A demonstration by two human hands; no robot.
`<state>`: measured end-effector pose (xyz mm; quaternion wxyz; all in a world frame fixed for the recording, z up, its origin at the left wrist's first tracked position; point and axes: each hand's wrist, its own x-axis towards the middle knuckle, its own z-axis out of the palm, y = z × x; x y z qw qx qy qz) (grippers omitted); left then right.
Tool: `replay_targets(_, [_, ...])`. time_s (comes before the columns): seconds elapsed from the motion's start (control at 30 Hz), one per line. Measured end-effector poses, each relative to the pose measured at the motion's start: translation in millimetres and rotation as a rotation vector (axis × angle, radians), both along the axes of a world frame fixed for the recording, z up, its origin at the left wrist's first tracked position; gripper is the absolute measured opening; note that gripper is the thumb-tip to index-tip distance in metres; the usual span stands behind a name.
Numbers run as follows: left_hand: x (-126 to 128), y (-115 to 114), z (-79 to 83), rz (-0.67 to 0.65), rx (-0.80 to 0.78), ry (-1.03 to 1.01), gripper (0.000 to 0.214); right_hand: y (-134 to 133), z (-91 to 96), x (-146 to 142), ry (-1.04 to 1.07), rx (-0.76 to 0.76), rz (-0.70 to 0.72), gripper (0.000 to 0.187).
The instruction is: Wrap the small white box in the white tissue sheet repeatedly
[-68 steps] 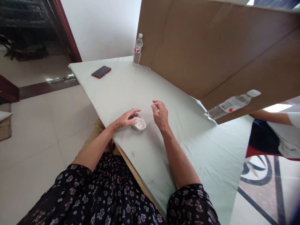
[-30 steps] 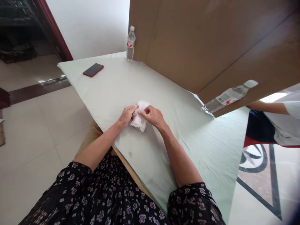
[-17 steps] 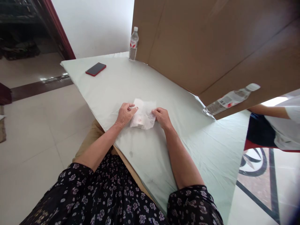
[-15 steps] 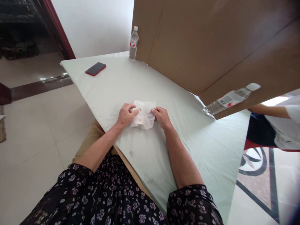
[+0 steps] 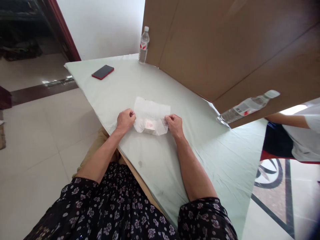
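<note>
A sheet of thin white wrapping (image 5: 153, 108), translucent and crinkled like bubble wrap or foam, lies spread on the covered table (image 5: 150, 83). Near its front edge sits a small pale box (image 5: 149, 125) with a pinkish mark on top, partly covered by the sheet. My left hand (image 5: 126, 120) pinches the left edge of the wrapping. On the opposite edge, my right hand (image 5: 174, 124) pinches it between thumb and fingers.
A phone with a red edge (image 5: 102, 72) lies at the far left. A clear bottle (image 5: 143, 46) stands upright by the brown cardboard panel (image 5: 212, 46); another bottle (image 5: 246, 107) is near its right end. Another person's arm (image 5: 287, 120) shows at right.
The wrapping has opened out wider, and the small box on it now shows. My left hand has moved left and closed on the edge; my right hand has shifted slightly right.
</note>
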<state>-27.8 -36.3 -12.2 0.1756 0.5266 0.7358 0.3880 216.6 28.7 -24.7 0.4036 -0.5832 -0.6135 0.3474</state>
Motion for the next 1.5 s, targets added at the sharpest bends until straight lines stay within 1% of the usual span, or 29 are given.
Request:
replay_targets(0.03, [-1.5, 0.3, -0.4, 0.012, 0.0, 0.012, 0.008, 0.2, 0.9, 0.5, -0.022, 0.02, -0.015, 0.019])
replay_targets(0.1, [-2.3, -1.1, -0.3, 0.033, 0.006, 0.03, 0.016, -0.7, 5.8, 0.8, -0.059, 0.063, -0.054, 0.019])
replay_targets(0.13, [-1.7, -3.0, 0.5, 0.041, 0.034, 0.044, 0.021, -2.0, 10.1, 0.4, -0.076, 0.092, -0.079, 0.022])
replay_targets(0.2, [0.9, -9.1, 4.2, 0.032, 0.158, 0.087, 0.026, -6.7, 21.3, -1.9, -0.108, 0.17, -0.096, 0.028])
replay_targets(0.27, [4.9, -15.5, 10.5, -0.035, 0.329, 0.143, 0.026, -13.5, 34.1, -6.4, -0.126, 0.246, -0.035, 0.027])
replay_targets(0.3, [7.3, -17.9, 14.1, -0.1, 0.383, 0.164, 0.027, -17.2, 40.0, -9.2, -0.124, 0.261, 0.028, 0.026])
replay_targets(0.33, [9.6, -19.2, 17.6, -0.182, 0.397, 0.187, 0.026, -20.9, 45.1, -12.1, -0.121, 0.254, 0.102, 0.028])
replay_targets(0.4, [13.7, -19.0, 23.2, -0.328, 0.319, 0.217, 0.031, -27.3, 51.8, -17.0, -0.123, 0.187, 0.244, 0.038])
replay_targets(0.5, [16.3, -16.2, 26.7, -0.418, 0.039, 0.239, 0.056, -33.2, 53.6, -18.8, -0.204, 0.036, 0.38, 0.059])
replay_targets(0.53, [15.9, -16.3, 27.3, -0.436, -0.041, 0.214, 0.063, -34.3, 53.1, -17.8, -0.222, -0.004, 0.407, 0.063])
replay_targets(0.57, [14.9, -17.4, 28.2, -0.447, -0.089, 0.17, 0.067, -35.3, 52.7, -16.3, -0.214, -0.031, 0.431, 0.063])
replay_targets(0.63, [11.1, -22.7, 31.6, -0.45, -0.076, 0.045, 0.068, -37.3, 53.2, -12.1, -0.119, -0.058, 0.484, 0.058])
replay_targets(0.7, [5.6, -30.9, 37.2, -0.444, 0.004, -0.087, 0.064, -40.6, 55.9, -7.1, 0.019, -0.087, 0.549, 0.051])
replay_targets(0.73, [2.4, -35.3, 40.2, -0.46, 0.017, -0.146, 0.063, -42.9, 57.8, -4.4, 0.072, -0.109, 0.586, 0.047])
replay_targets(0.8, [-3.8, -43.4, 44.9, -0.543, -0.035, -0.223, 0.062, -48.8, 61.4, 1.4, 0.119, -0.177, 0.673, 0.04])
replay_targets(0.87, [-8.7, -49.2, 45.6, -0.609, -0.121, -0.191, 0.055, -55.4, 63.2, 7.2, 0.064, -0.264, 0.787, 0.035])
replay_targets(0.93, [-10.2, -52.8, 42.4, -0.63, -0.194, -0.053, 0.047, -61.2, 62.4, 12.3, -0.039, -0.322, 0.876, 0.033])
replay_targets(0.97, [-9.5, -53.9, 40.0, -0.63, -0.216, 0.027, 0.043, -63.2, 61.3, 14.2, -0.08, -0.322, 0.885, 0.033])
replay_targets(1.03, [-5.2, -55.4, 35.0, -0.606, -0.218, 0.17, 0.044, -65.3, 58.4, 15.8, -0.114, -0.264, 0.817, 0.033])
replay_targets(1.1, [1.3, -56.1, 30.7, -0.571, -0.168, 0.256, 0.054, -64.9, 54.8, 13.6, -0.14, -0.142, 0.686, 0.032])
replay_targets(1.17, [7.5, -56.1, 26.7, -0.564, -0.099, 0.308, 0.071, -63.6, 49.8, 6.7, -0.187, 0.008, 0.587, 0.03])
replay_targets(1.2, [9.9, -55.9, 24.4, -0.579, -0.073, 0.324, 0.079, -63.1, 46.5, 1.8, -0.216, 0.077, 0.561, 0.034])
replay_targets(1.27, [12.5, -55.5, 19.1, -0.632, -0.065, 0.336, 0.093, -62.6, 38.7, -9.4, -0.277, 0.162, 0.558, 0.052])
replay_targets(1.3, [12.7, -55.4, 16.0, -0.654, -0.078, 0.338, 0.097, -62.6, 34.7, -14.4, -0.309, 0.177, 0.567, 0.059])
replay_targets(1.33, [12.2, -55.5, 12.9, -0.672, -0.096, 0.338, 0.1, -62.6, 31.2, -18.2, -0.338, 0.182, 0.574, 0.061])
replay_targets(1.43, [8.7, -56.5, 4.3, -0.711, -0.144, 0.35, 0.104, -60.5, 27.5, -16.0, -0.381, 0.176, 0.557, 0.051])
replay_targets(1.5, [6.6, -57.1, 0.5, -0.724, -0.152, 0.362, 0.103, -56.2, 30.9, -0.8, -0.367, 0.167, 0.506, 0.045])
